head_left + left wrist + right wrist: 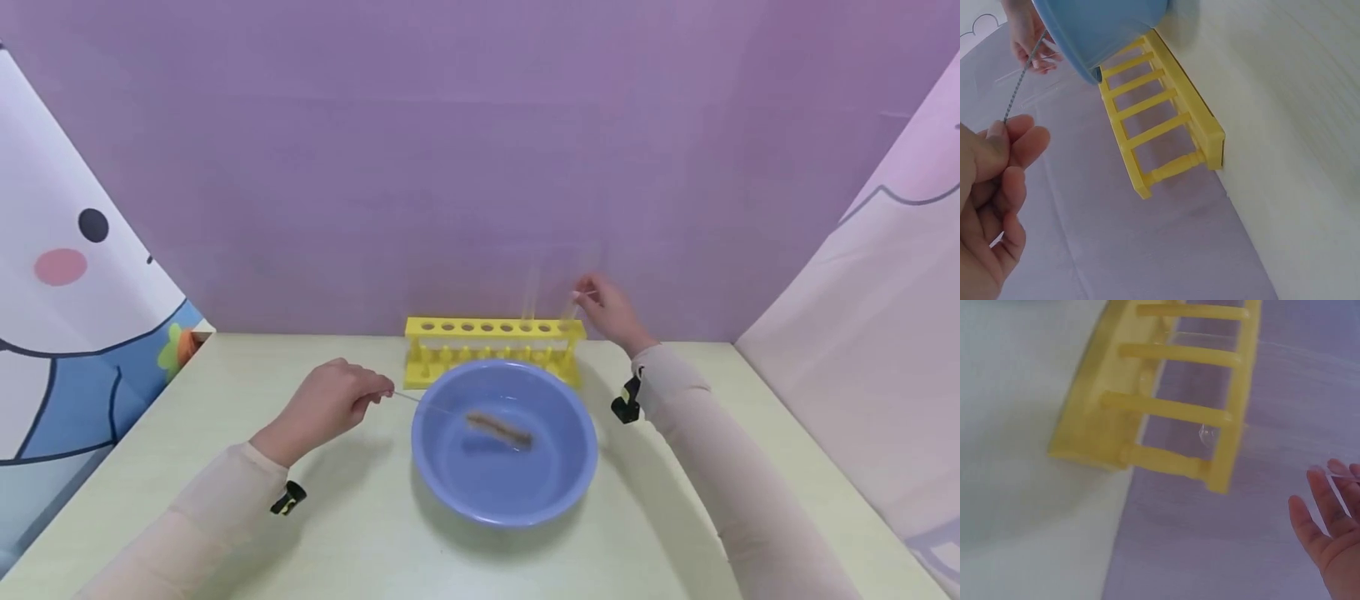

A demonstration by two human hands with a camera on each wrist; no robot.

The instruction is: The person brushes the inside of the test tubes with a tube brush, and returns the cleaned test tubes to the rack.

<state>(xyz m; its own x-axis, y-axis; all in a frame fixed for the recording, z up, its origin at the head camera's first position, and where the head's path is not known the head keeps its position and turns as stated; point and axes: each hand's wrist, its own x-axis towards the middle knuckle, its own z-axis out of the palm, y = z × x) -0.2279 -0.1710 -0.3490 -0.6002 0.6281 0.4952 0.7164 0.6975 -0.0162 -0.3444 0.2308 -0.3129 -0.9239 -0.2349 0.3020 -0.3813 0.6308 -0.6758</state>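
Observation:
My left hand [333, 404] pinches the thin twisted-wire handle of a test tube brush [498, 429]. Its brown bristle head hangs over the blue basin [504, 515], blurred. In the left wrist view the wire [1021, 84] runs up from between thumb and forefinger. At the right end of the yellow test tube rack [495, 327], my right hand [609, 315] holds a clear test tube [568, 312] near its top. That tube stands in the rack's last hole, and its rounded bottom [1207, 434] shows beneath the top bar in the right wrist view.
Another clear test tube [529, 296] stands upright in the rack, two holes to the left. The basin sits directly in front of the rack and holds some water. Behind the pale table [337, 533] hangs a purple cloth [480, 167], with printed cloths at both sides.

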